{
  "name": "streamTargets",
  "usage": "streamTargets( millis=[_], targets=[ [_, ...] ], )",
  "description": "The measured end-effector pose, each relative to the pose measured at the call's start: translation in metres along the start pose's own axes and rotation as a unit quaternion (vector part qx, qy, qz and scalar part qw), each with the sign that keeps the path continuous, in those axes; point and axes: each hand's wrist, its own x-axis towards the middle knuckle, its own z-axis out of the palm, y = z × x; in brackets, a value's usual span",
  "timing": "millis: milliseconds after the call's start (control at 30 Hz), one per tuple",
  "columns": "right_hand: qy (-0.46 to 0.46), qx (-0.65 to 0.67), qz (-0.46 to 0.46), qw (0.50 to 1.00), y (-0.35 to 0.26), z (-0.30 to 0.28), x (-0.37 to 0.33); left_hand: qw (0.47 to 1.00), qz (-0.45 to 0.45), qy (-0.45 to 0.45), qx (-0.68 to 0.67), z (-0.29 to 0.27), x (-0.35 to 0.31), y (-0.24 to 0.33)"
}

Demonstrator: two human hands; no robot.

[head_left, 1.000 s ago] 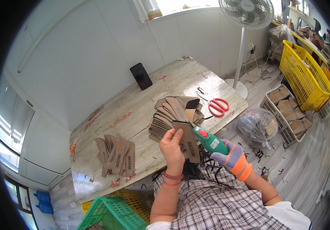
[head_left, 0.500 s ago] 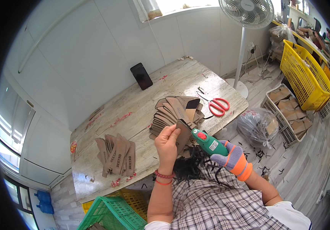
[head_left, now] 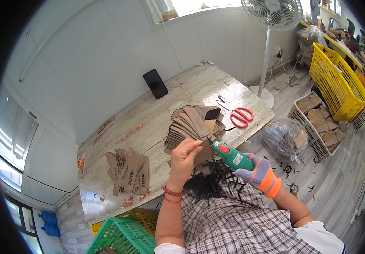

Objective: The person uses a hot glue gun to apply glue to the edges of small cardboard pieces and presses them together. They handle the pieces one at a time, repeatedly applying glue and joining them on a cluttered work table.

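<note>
A brown flat fabric piece (head_left: 204, 154) is pinched in the closed fingers of my bare left hand (head_left: 183, 158), which has red bracelets at the wrist. My right hand (head_left: 256, 172), in a grey and orange glove, is wrapped round a green handheld power cutter (head_left: 236, 158) with a red button. The cutter's tip points at the piece's upper right edge; whether it touches cannot be made out. Just beyond my hands, a fanned pile of brown pieces (head_left: 182, 131) lies on the table. Black strip trimmings (head_left: 205, 182) are heaped on my checked apron (head_left: 233, 218).
A smaller stack of brown pieces (head_left: 128, 172) lies on the table's left. Red-handled scissors (head_left: 241, 117) and a leaning black phone (head_left: 155, 84) are farther back. A green basket (head_left: 123, 237) stands at lower left, with a clear plastic bag (head_left: 285, 137) and yellow crate (head_left: 339, 86) at right.
My left hand has shifted slightly left, and the piece in it has dropped lower beside the cutter's tip. The right hand and the cutter have barely moved.
</note>
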Motion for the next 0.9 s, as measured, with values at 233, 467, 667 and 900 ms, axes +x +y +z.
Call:
streamTargets(
  millis=[233,467,667,900],
  targets=[
    [-0.003,-0.014,-0.014,1.000,0.000,-0.003,-0.001,0.984,0.092,-0.089,0.128,-0.022,0.016,0.010],
    [-0.040,-0.035,0.001,0.999,-0.002,0.001,0.003,0.967,0.092,-0.163,0.171,-0.038,0.022,0.024],
    [-0.006,0.013,0.026,1.000,0.003,0.001,0.001,0.992,-0.115,0.036,0.036,-0.103,0.005,-0.007],
    [0.016,0.002,0.031,0.999,0.018,-0.001,-0.003,0.800,-0.129,0.215,0.545,-0.159,-0.010,-0.112]
  ],
)
